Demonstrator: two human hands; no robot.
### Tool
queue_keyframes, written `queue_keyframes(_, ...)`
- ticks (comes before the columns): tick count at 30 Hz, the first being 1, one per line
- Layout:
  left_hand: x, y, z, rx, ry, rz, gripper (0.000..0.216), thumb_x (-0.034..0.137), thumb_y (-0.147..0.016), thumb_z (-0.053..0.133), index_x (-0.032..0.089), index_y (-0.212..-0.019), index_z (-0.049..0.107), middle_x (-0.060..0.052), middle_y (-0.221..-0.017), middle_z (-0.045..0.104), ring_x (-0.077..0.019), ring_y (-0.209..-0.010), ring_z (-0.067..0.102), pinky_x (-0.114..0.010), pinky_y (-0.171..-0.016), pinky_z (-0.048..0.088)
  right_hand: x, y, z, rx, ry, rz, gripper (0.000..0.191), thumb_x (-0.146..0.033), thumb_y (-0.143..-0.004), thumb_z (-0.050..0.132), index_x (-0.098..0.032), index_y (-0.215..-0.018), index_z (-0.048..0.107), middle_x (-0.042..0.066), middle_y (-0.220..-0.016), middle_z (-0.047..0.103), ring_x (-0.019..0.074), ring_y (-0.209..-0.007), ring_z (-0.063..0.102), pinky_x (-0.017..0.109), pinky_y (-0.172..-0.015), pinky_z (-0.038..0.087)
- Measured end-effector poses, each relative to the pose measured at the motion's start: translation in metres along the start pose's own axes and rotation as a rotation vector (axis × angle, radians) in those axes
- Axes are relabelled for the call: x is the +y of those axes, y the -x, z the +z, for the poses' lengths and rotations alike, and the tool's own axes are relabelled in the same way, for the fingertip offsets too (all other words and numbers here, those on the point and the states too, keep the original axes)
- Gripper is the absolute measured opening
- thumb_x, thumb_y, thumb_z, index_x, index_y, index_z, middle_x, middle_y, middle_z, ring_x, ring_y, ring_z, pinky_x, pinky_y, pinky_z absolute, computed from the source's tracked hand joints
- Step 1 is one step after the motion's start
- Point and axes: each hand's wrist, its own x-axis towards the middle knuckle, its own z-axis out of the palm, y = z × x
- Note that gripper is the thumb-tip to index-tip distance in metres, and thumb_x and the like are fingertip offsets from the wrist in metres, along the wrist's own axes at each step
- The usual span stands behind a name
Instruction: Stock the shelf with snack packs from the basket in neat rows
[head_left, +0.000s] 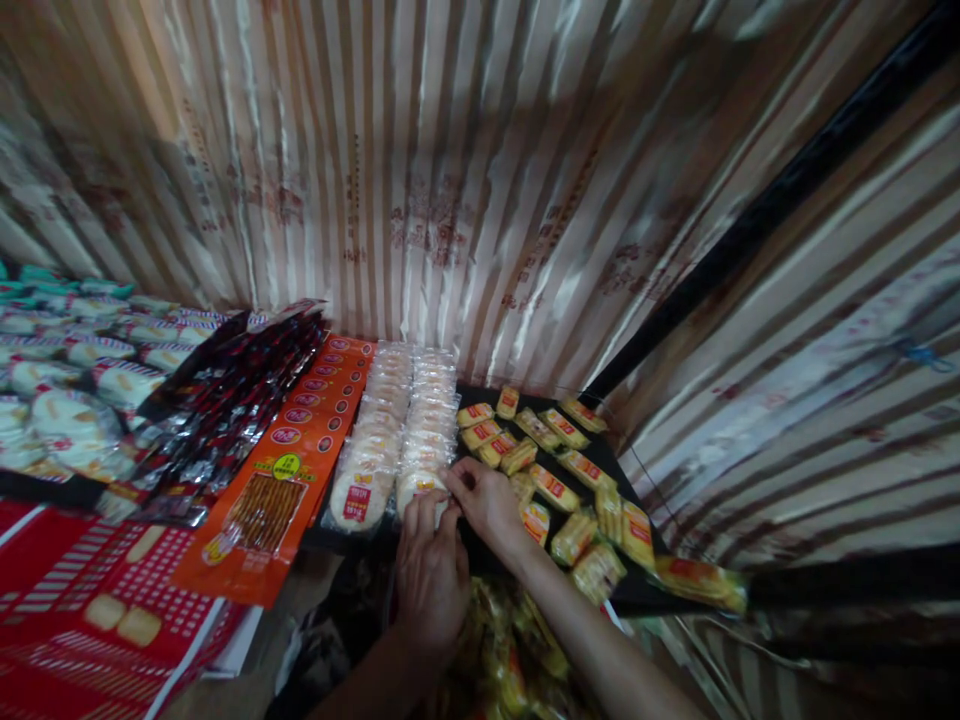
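Note:
Two overlapping rows of round white rice crackers in clear packets lie side by side on a dark table. At the near end of the right row is a rice cracker packet [420, 482] with a red and yellow label. My left hand [433, 565] is closed, its curled fingers on the front edge of that packet. From the right, my right hand [486, 505] pinches at the packet's side with thumb and forefinger. My fingers partly cover the packet. Close to my right wrist lie yellow biscuit packets [553, 487], loosely spread.
Left of the crackers are orange stick-snack packs [262, 500], dark shiny packets [232, 400] and rows of white-and-green packets [75, 420]. A red printed box [90, 620] is at lower left. More yellow packets [510, 650] sit below my arms. A striped curtain [420, 180] and black pole [720, 240] stand behind.

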Motion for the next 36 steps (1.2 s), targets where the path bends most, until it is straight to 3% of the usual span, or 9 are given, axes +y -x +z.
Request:
queue_keyframes(4,-0.009,-0.005,0.008,0.137,-0.141,0.121,0.031,0.004,-0.079,0.038,0.017,-0.094,0.062,-0.010,-0.100,0.062,-0.0238,-0.098,0.056,-0.043,-0.082,0.051,0.001,-0.010,-0.016,0.019,0.185,-0.095,0.034,-0.045,-0.086,0.044,-0.020,-0.075,0.063,0.003,-0.069,0.065,0.0165,-0.061,0.060,0.026,-0.058,0.043)
queue_keyframes(7,-0.017,-0.001,0.019,0.192,-0.162,0.162,0.033,0.004,-0.079,0.038,0.017,-0.097,0.062,-0.009,-0.101,0.063,-0.0236,-0.096,0.057,-0.042,-0.080,0.052,-0.003,-0.042,-0.030,0.114,0.278,-0.229,0.037,-0.043,-0.090,0.036,-0.019,-0.099,0.063,0.009,-0.098,0.065,0.0200,-0.087,0.061,0.031,-0.078,0.046)
queue_keyframes(10,-0.019,0.000,0.031,0.227,-0.087,0.123,0.033,0.005,-0.080,0.037,0.018,-0.094,0.063,-0.009,-0.097,0.064,-0.0229,-0.093,0.057,-0.041,-0.079,0.051,-0.016,-0.091,-0.030,0.106,0.386,-0.336,0.047,-0.039,-0.092,0.029,-0.016,-0.127,0.050,0.012,-0.134,0.047,0.0240,-0.126,0.037,0.038,-0.102,0.031)
queue_keyframes(13,-0.019,-0.001,0.042,0.309,-0.041,0.036,0.033,0.003,-0.077,0.037,0.020,-0.086,0.064,-0.007,-0.094,0.064,-0.0239,-0.095,0.056,-0.044,-0.083,0.048,-0.032,-0.134,-0.009,-0.006,0.498,-0.240,0.053,-0.046,-0.092,0.026,-0.021,-0.138,0.036,0.006,-0.149,0.025,0.0291,-0.138,0.009,0.047,-0.107,0.017)
queue_keyframes(16,-0.022,-0.002,0.045,0.227,-0.033,0.030,0.032,0.005,-0.074,0.042,0.022,-0.091,0.063,-0.006,-0.092,0.063,-0.0231,-0.091,0.057,-0.040,-0.080,0.049,-0.039,-0.155,0.022,-0.091,0.552,-0.113,0.057,-0.052,-0.090,0.022,-0.025,-0.140,0.030,0.005,-0.151,0.019,0.0313,-0.138,0.006,0.051,-0.107,0.010)
queue_keyframes(20,-0.026,-0.003,0.043,0.189,-0.073,0.044,0.030,0.005,-0.072,0.047,0.022,-0.091,0.064,-0.005,-0.090,0.065,-0.0225,-0.089,0.058,-0.036,-0.076,0.049,-0.035,-0.156,0.047,-0.100,0.606,-0.077,0.057,-0.051,-0.091,0.017,-0.024,-0.141,0.029,0.006,-0.151,0.017,0.0288,-0.138,0.007,0.049,-0.108,0.005)
queue_keyframes(24,-0.027,-0.005,0.041,0.206,-0.075,0.061,0.031,0.005,-0.070,0.049,0.023,-0.090,0.064,-0.004,-0.089,0.066,-0.0209,-0.088,0.060,-0.034,-0.076,0.050,-0.035,-0.158,0.037,-0.162,0.581,-0.046,0.060,-0.054,-0.091,0.009,-0.026,-0.142,0.025,0.005,-0.152,0.014,0.0266,-0.139,0.006,0.049,-0.108,0.005)
queue_keyframes(28,-0.032,-0.002,0.041,0.234,-0.067,0.111,0.032,0.008,-0.071,0.049,0.023,-0.094,0.065,-0.006,-0.094,0.067,-0.0226,-0.092,0.061,-0.036,-0.077,0.051,-0.034,-0.165,0.026,-0.079,0.577,-0.075,0.061,-0.053,-0.091,0.008,-0.023,-0.143,0.023,0.007,-0.151,0.016,0.0246,-0.139,0.007,0.047,-0.109,0.004)
queue_keyframes(36,-0.031,0.001,0.041,0.266,-0.142,0.099,0.030,0.007,-0.072,0.051,0.024,-0.093,0.065,-0.005,-0.092,0.070,-0.0228,-0.090,0.064,-0.037,-0.075,0.052,-0.033,-0.169,0.029,-0.158,0.611,-0.039,0.064,-0.051,-0.091,0.011,-0.014,-0.143,0.023,0.010,-0.150,0.018,0.0245,-0.138,0.012,0.046,-0.110,0.005)
